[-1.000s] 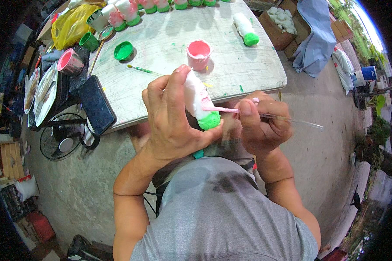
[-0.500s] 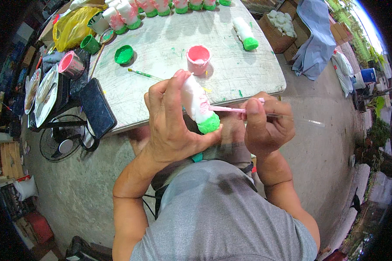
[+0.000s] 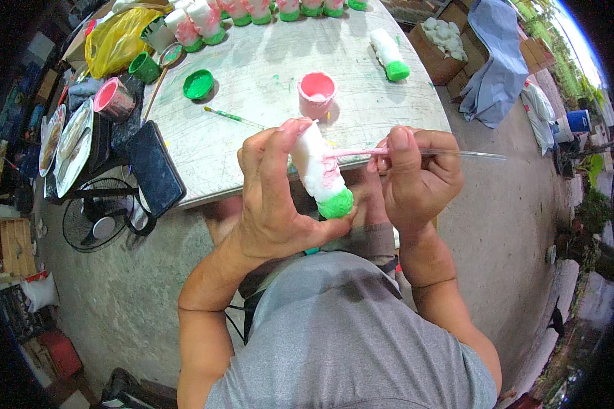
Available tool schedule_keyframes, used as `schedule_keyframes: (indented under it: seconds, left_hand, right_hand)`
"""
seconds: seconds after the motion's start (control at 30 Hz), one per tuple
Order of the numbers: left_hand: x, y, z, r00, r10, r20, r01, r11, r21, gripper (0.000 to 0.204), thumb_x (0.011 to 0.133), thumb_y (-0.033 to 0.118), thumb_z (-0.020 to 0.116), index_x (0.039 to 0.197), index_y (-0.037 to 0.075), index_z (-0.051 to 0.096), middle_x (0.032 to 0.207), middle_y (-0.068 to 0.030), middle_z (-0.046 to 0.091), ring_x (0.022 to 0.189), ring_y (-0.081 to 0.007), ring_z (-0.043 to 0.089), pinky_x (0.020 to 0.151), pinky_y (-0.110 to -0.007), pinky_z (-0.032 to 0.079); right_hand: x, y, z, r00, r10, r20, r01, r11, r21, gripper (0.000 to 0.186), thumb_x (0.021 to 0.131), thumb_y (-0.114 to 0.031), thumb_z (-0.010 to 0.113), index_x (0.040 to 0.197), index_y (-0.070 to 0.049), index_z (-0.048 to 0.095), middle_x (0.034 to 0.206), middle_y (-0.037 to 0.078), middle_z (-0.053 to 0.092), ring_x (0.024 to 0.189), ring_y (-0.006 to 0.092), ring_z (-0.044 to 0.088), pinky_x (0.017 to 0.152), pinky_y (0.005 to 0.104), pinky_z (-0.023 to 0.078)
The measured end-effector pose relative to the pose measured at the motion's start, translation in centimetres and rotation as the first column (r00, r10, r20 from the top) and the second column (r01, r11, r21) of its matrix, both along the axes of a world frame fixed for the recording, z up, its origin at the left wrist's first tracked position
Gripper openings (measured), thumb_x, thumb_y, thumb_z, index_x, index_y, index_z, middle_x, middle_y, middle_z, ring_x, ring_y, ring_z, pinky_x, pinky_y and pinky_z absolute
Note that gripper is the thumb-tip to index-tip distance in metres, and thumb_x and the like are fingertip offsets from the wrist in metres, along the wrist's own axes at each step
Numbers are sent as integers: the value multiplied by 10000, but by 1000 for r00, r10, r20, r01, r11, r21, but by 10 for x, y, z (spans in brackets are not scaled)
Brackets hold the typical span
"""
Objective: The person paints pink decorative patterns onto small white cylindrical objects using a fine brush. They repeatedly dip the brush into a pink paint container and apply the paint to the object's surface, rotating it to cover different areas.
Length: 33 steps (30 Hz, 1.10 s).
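Note:
Between its thumb and fingers, my left hand (image 3: 269,184) grips a white figurine (image 3: 310,160) by its two ends. Its lower end is green, and pink paint marks the side turned to my right. My right hand (image 3: 419,177) pinches a thin paintbrush (image 3: 361,153) with a clear handle; the pink tip touches the figurine's painted side. Just beyond my hands stands a tub of pink paint (image 3: 316,95) on the white table (image 3: 259,75). Left of it are a tub of green paint (image 3: 198,84) and a green-smeared paintbrush (image 3: 233,116) lying flat.
Several painted figurines (image 3: 259,9) line the table's far edge; another white-and-green figurine (image 3: 390,56) lies at the right. A dark phone (image 3: 155,168), a second pink tub (image 3: 114,99) and a yellow plastic bag (image 3: 121,42) are on the left. A fan (image 3: 97,217) stands below.
The brush tip has moved up along the figurine, and my right hand has risen with it. The figurine and my left hand have shifted slightly right and nearer me.

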State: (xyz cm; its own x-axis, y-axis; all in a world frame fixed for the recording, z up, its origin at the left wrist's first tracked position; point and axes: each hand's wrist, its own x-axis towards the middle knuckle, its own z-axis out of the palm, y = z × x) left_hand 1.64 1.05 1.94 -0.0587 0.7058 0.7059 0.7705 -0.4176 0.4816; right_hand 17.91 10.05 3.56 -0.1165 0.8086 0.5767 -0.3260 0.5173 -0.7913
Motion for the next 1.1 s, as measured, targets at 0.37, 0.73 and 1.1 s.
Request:
schedule_keyframes:
  seconds: [0.37,0.73,1.1]
  left_hand:
    - [1,0,-2,1000,2,15,-2,1000,-6,1287,547,304,1006,1540,-11,250,1392,-240,537,1248,-378,549,1083,-479,446]
    - [2,1,-1,1000,10,1,-10,1000,27,1252,546,316,1004,1519,-28,295,1366,-230,566,1218,-375,556,1066,-485,449]
    - [0,-1,1,1000,-30,-3,30,1000,8,1246,568,274,998,1537,-12,270,1408,-251,524,1269,-379,545,1092,-491,442]
  right_hand:
    - [5,1,-2,1000,-21,17,20,1000,22,158,955,52,696,973,-29,561,795,103,682,613,96,640,552,241,524]
    - [3,0,1,997,-57,60,46,984,174,169,939,68,704,948,-19,560,740,94,663,597,101,635,523,241,505]
    - [4,0,1,1000,4,13,-6,990,142,175,951,68,685,962,-28,539,728,89,659,598,108,630,536,252,510]
